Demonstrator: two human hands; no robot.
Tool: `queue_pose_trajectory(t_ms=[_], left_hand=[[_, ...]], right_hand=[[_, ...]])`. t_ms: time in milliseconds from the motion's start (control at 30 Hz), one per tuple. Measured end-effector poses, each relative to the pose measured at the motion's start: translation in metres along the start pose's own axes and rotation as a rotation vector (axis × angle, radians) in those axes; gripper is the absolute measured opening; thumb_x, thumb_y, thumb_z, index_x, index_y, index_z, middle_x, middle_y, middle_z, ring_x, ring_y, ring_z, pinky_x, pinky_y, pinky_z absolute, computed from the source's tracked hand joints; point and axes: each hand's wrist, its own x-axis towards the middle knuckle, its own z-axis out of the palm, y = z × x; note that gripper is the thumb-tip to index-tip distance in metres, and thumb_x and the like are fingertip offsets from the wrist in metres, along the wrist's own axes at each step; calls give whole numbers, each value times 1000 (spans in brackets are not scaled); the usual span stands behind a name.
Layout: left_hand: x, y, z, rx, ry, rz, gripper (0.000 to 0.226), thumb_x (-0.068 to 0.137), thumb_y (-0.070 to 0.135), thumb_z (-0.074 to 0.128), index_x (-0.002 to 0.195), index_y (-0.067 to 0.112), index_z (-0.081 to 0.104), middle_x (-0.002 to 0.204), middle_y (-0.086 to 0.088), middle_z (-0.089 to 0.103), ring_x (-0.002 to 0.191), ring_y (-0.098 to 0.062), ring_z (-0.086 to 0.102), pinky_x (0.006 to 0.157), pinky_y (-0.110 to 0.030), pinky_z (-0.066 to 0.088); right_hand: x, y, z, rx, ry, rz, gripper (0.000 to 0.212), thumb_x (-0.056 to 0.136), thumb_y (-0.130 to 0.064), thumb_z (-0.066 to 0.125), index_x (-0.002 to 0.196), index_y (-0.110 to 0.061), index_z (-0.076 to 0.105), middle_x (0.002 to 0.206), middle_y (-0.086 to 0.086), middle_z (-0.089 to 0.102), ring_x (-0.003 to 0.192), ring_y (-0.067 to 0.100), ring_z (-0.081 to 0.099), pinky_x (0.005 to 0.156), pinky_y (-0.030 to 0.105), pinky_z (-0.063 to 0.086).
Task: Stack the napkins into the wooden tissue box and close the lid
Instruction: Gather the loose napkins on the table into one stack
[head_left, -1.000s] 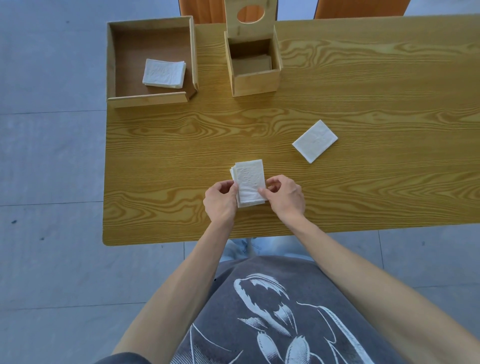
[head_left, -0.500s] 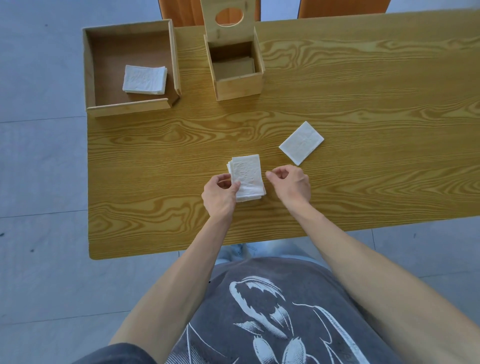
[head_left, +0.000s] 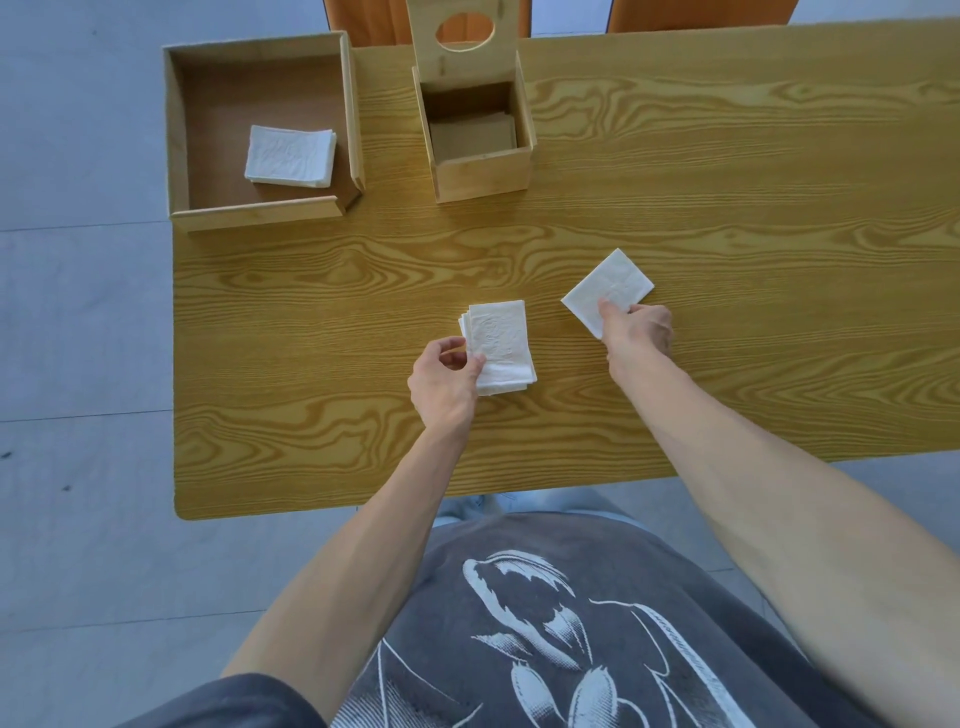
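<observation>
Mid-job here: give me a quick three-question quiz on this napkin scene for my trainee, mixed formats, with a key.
1. True or false: the lid of the wooden tissue box stands open.
2. Multiple choice: the right hand touches A) the single napkin lying on the table, B) the napkin pile in the open tray, C) the box lid.
3. Fill in: the left hand has its grip on the ___ of napkins near the table's front edge.

Key: 1 true; 2 A; 3 stack.
</observation>
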Motion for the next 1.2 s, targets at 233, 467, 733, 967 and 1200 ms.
queue_pose_trajectory(t_ms=[233,467,733,967,1200], left_hand=[[-1,1,-1,18,2,18,32,83,22,81,112,20,70,92,7,72,90,-12,71,87,-37,60],[-1,1,-2,18,-5,28,33,82,23,81,113,19,70,91,7,72,90,-12,71,87,-38,60],[0,1,-5,23,-34,36,31,84,24,80,113,19,70,94,7,72,93,-12,71,89,-38,59],[2,-1,-7,-6,-57,26,26,88,22,75,113,16,72,97,5,73,94,-13,70,91,-40,59],[1,-6,-8,-51,-50,10,21,91,24,70,110,15,74,100,0,76,93,-17,72,88,-41,61]], right_hand=[[-3,-2,4,8,74,3,28,79,-33,69,98,-12,63,99,3,66,85,27,67,78,37,57],[-2,0,3,-22,56,-12,22,74,-34,66,88,-18,67,103,4,68,82,26,67,76,35,56],[-13,5,3,227,8,-103,18,90,-19,68,107,-15,65,99,0,70,83,15,66,74,30,55],[-34,5,-3,389,-202,-212,15,95,-15,65,109,-14,61,95,2,73,75,17,74,62,28,60],[-56,28,7,168,-449,-327,15,92,-22,69,107,-16,66,95,5,75,77,14,72,52,23,54]])
